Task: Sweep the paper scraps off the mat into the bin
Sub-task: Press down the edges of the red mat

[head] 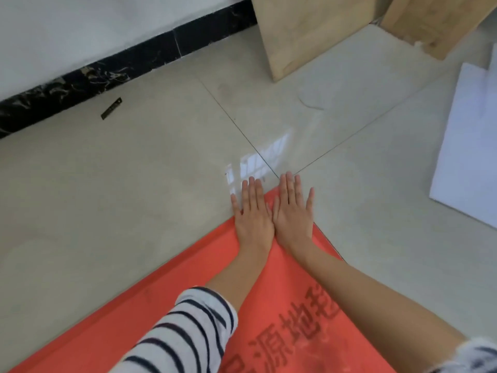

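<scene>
Glossy beige floor tiles [134, 189], black marble skirting [129, 63], white wall [80, 22].

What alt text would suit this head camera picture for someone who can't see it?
Two hands, left and right, lie flat, side by side, on the corner of an orange mat on a tiled floor. No scraps or bin show.

The hands [273, 211] hide the mat [150, 313] corner, perhaps covering scraps.

Glossy tiled floor [134, 211], matt orange mat [269, 292], unfinished wooden boards [309, 30].
</scene>
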Motion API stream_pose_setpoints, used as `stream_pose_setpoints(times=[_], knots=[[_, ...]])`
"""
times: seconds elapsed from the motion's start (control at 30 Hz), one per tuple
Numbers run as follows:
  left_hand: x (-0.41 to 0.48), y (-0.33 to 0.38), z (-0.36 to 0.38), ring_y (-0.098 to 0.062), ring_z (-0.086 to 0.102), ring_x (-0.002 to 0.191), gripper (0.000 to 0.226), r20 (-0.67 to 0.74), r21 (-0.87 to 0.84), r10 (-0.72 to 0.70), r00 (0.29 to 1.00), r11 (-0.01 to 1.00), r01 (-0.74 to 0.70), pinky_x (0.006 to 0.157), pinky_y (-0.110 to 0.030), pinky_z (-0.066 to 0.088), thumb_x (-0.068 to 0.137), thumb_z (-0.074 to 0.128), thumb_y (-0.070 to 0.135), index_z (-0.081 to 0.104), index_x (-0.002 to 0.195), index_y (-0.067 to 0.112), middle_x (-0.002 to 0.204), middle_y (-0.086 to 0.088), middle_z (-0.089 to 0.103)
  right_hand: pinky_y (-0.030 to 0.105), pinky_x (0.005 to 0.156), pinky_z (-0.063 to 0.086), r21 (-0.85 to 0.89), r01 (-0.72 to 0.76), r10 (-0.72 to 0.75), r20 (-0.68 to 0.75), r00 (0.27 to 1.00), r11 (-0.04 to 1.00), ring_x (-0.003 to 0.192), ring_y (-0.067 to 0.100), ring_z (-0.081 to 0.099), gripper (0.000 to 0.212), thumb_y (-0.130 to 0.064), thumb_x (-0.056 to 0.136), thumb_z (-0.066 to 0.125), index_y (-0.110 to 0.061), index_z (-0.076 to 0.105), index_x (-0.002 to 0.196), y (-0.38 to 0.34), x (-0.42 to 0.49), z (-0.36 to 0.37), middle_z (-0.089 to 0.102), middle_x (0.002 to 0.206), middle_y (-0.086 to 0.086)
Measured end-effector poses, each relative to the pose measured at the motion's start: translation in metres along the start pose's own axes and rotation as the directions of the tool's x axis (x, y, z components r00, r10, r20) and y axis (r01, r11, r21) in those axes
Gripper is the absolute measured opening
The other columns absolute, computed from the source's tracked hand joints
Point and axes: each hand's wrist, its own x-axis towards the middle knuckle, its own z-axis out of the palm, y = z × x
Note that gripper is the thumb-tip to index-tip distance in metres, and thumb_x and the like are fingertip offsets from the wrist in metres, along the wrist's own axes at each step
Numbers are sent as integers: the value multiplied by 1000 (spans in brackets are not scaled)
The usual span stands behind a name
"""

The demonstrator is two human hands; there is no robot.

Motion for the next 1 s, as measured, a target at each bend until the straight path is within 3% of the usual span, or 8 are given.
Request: stream_pose_setpoints(times=[0.1,0.23,0.43,0.6,0.8,0.9,1.0], knots=[[4,0,0,-23,8,152,64,15,41,-18,1000,999,18,118,-51,0,97,-4,28,9,154,4,164,-10,10,51,121,2,7,7,-7,49,999,1000,152,21,5,72,-42,95,1,-6,12,157,-1,2,-6,11,165,6],[5,0,-2,-22,-11,151,72,55,65,-11,998,998,8,115,-50,-14,88,-22,28,-8,154,5,165,-9,-9,53,121,-1,13,19,-20,107,994,1000,152,19,-6,80,-47,87,-11,-10,-1,158,2,3,-8,-3,166,2],[6,-1,-2,-22,-10,151,66,52,106,-19,998,994,13,115,-50,-14,94,-7,27,-5,155,4,165,-8,-8,53,121,-4,23,28,-31,122,992,999,152,19,-7,84,-46,83,-16,-11,-1,158,2,5,-9,-6,166,2],[5,-1,3,-22,-8,152,66,33,135,-18,999,991,13,115,-50,-13,94,-10,28,-6,155,5,166,-8,-6,53,121,0,38,14,-20,156,988,999,152,18,-11,66,-39,97,1,-13,-6,157,3,6,-9,-10,166,1],[3,-2,6,-22,-8,152,65,-6,122,-26,1000,992,27,117,-51,-10,95,-10,30,-6,155,7,166,-6,-5,52,121,-3,61,14,-25,187,982,998,151,18,-13,63,-37,100,6,-13,-9,156,2,7,-11,-13,165,0],[-3,2,1,-23,-6,152,63,-36,140,-69,997,987,74,116,-54,-8,97,-7,30,-5,156,6,166,-7,-4,53,120,-5,11,3,-5,182,983,1000,151,19,-13,62,-38,103,10,-13,-10,156,2,4,-12,-13,165,0],[-11,3,-6,-23,7,152,61,-90,35,-164,982,985,167,118,-54,3,102,-4,33,7,156,9,165,-6,10,55,119,-9,-99,12,-1,111,994,995,151,20,-13,60,-38,104,12,-14,-7,156,-4,1,-14,-10,166,-1]])
